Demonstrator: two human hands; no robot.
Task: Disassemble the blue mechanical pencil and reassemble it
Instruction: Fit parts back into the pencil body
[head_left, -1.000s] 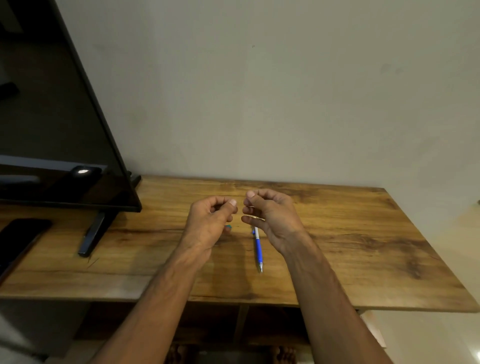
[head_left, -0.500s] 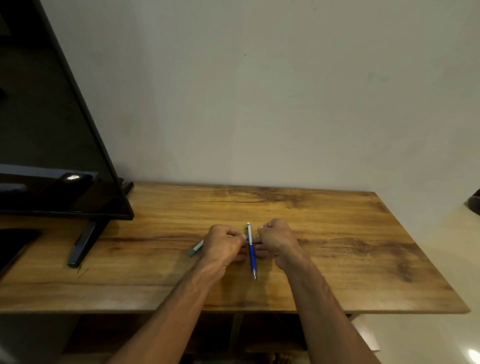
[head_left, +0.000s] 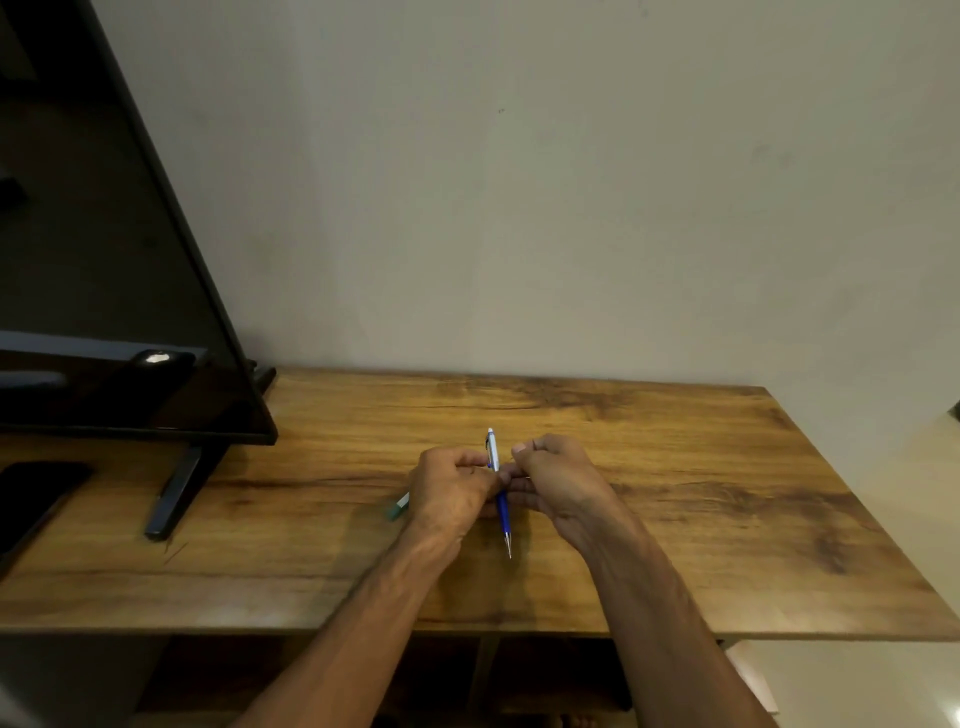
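Note:
The blue mechanical pencil (head_left: 503, 512) has a white upper part and a metal tip that points toward me. It sits between my two hands over the middle of the wooden table (head_left: 675, 519). My left hand (head_left: 451, 493) pinches it from the left and my right hand (head_left: 556, 483) from the right, fingertips meeting around its middle. Whether the pencil rests on the table or is lifted slightly, I cannot tell.
A small green and white object (head_left: 398, 508) lies on the table just left of my left hand. A black screen (head_left: 119, 312) on a stand (head_left: 174, 493) fills the left side. A dark phone (head_left: 31, 499) lies at the far left. A plain wall rises behind the table.
A second ago both hands hovered curled above the pencil lying on the table. They came down on either side of it and now both grip its middle.

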